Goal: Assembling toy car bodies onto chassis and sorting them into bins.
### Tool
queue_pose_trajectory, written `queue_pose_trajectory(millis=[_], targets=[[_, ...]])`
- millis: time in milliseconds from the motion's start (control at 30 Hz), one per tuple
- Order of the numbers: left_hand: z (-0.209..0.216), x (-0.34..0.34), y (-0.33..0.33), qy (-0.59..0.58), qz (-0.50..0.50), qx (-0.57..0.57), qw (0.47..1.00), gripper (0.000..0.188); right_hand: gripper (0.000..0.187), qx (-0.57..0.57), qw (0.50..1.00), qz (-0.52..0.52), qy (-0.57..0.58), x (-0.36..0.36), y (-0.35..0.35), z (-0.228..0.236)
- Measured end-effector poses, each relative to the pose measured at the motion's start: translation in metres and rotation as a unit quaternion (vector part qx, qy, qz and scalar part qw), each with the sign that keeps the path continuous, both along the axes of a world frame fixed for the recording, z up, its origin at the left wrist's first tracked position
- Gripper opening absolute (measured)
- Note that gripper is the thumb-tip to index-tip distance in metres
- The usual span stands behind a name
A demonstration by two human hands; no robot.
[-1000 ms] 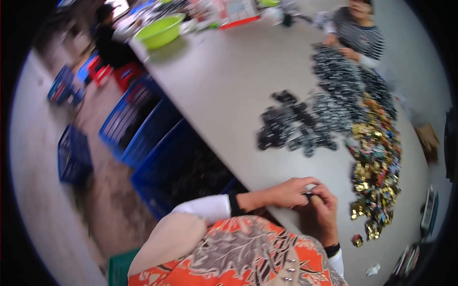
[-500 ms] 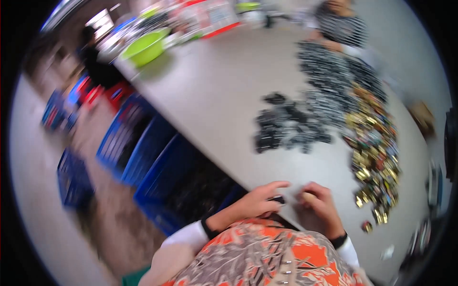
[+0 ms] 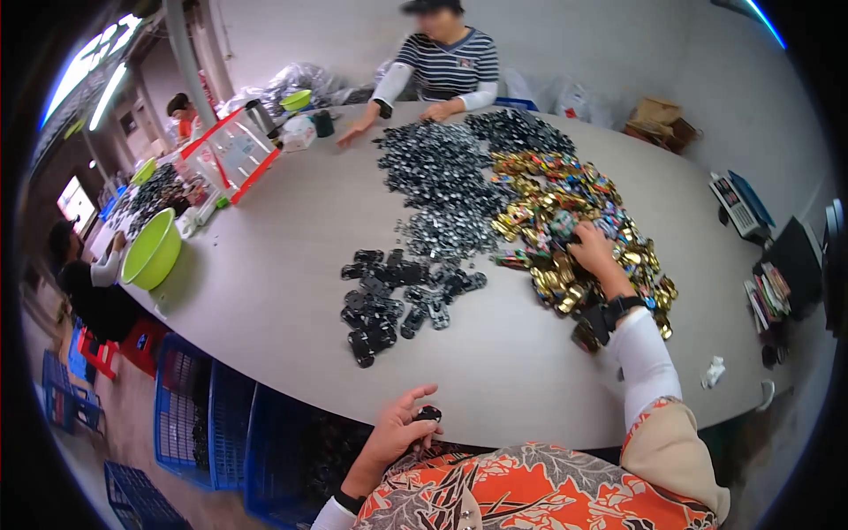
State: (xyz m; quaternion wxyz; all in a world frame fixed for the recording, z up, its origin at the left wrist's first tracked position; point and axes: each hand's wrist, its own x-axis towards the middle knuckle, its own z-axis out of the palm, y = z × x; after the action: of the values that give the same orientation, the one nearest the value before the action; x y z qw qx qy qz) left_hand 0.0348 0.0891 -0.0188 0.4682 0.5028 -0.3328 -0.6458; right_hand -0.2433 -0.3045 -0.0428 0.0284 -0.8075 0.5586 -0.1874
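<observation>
Near the table's front edge, my left hand (image 3: 397,430) is closed around a small black piece (image 3: 428,413) that looks like a toy car base, its index finger stretched out. My right hand (image 3: 594,250) reaches into a heap of shiny gold and coloured toy car bodies (image 3: 552,287). Its fingers are curled down by a greenish one (image 3: 563,223); whatever they grip is hidden. Between my hands and the far side lie loose black toy car bases (image 3: 371,309). Behind these spreads a big pile of small black and silver parts (image 3: 437,172).
Across the table (image 3: 265,291) a person in a striped shirt (image 3: 450,66) has both hands beside the pile. A green basin (image 3: 152,250) stands at the left edge, near a red-and-white bag (image 3: 231,157). Blue crates (image 3: 181,415) sit on the floor at left. A telephone (image 3: 740,205) is at right.
My right hand has moved from beside my left hand, forward and right, into the gold heap. The left hand stays near the table edge with the black piece. My head view has turned and lifted.
</observation>
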Motion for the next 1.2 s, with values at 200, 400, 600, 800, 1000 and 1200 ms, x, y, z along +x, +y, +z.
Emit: queue_pose_trajectory(millis=[200,400,600,800,1000,1200], targets=[[0.005,0.000,0.006,0.005,0.024,-0.003,1.000,0.056,0.027,-0.110,0.988,0.089,-0.067,0.017,0.046,0.024],[0.001,-0.003,-0.007,0.023,0.023,-0.039,0.999,0.062,0.014,0.090,0.932,0.281,-0.212,0.062,0.148,0.051],[0.016,-0.013,-0.007,-0.008,0.004,-0.034,0.999,0.067,0.013,0.365,0.758,0.464,-0.279,0.108,0.240,0.042],[0.016,-0.007,-0.007,-0.004,-0.034,-0.031,0.999,0.070,0.011,0.511,0.686,0.419,-0.306,0.112,0.265,0.032],[0.028,-0.003,-0.022,-0.024,-0.094,-0.082,0.992,0.072,0.012,0.529,0.661,0.356,-0.397,0.100,0.273,0.045],[0.019,-0.002,-0.028,0.068,-0.130,-0.047,0.988,0.069,0.013,0.537,0.658,0.259,-0.461,0.093,0.291,0.040]])
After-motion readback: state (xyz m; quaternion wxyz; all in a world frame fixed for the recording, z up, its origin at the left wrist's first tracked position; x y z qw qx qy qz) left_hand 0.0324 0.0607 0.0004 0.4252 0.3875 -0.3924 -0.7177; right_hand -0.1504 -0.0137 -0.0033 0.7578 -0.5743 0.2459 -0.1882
